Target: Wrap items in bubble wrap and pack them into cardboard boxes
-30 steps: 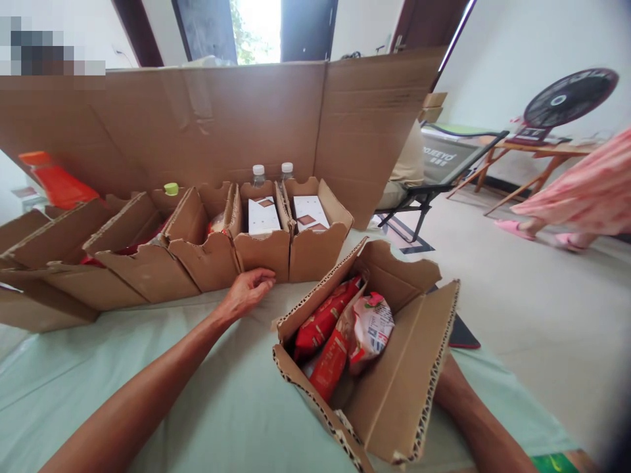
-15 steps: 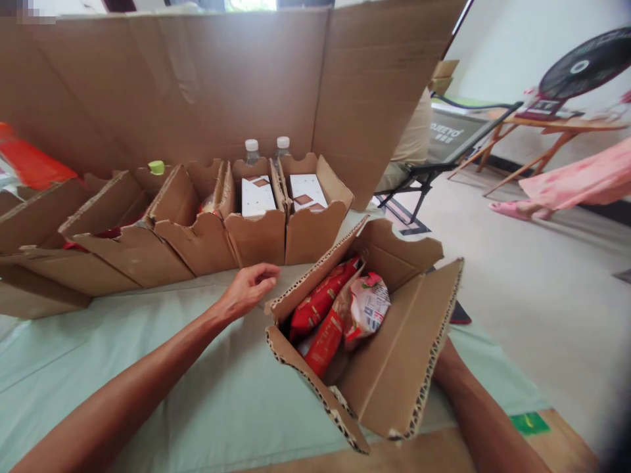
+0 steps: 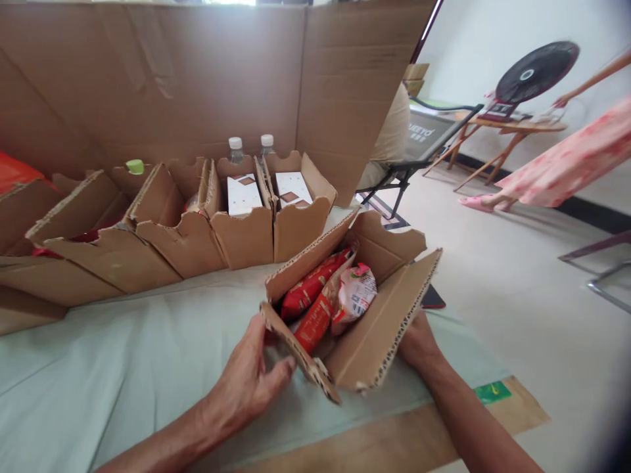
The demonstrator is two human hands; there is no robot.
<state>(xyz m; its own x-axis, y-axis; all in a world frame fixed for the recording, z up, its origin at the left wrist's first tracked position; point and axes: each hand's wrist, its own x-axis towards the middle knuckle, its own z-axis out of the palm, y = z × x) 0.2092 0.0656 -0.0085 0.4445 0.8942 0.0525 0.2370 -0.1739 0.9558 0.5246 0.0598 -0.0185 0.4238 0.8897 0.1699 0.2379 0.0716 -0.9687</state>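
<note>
An open cardboard box (image 3: 379,328) sits tilted over the cloth, its top edges rough and corrugated. Inside lie red snack packets (image 3: 315,322) and a white and pink packet (image 3: 355,293). At the near left corner, my left hand (image 3: 251,374) has its fingers against the side and its thumb by the front panel. My right hand (image 3: 419,341) grips the box's right side from outside, with its fingertips hidden behind the cardboard.
A row of cardboard bins (image 3: 167,230) stands along the back; two hold white boxes (image 3: 293,190). Behind rises a tall cardboard panel (image 3: 207,79). Green cloth (image 3: 162,368) covers the table. To the right are a folding chair (image 3: 419,141), a fan (image 3: 535,72) and a person in a pink skirt (image 3: 566,157).
My left hand has come down from near the bins to the box's near left corner. The box has shifted slightly left in view with my right hand on it.
</note>
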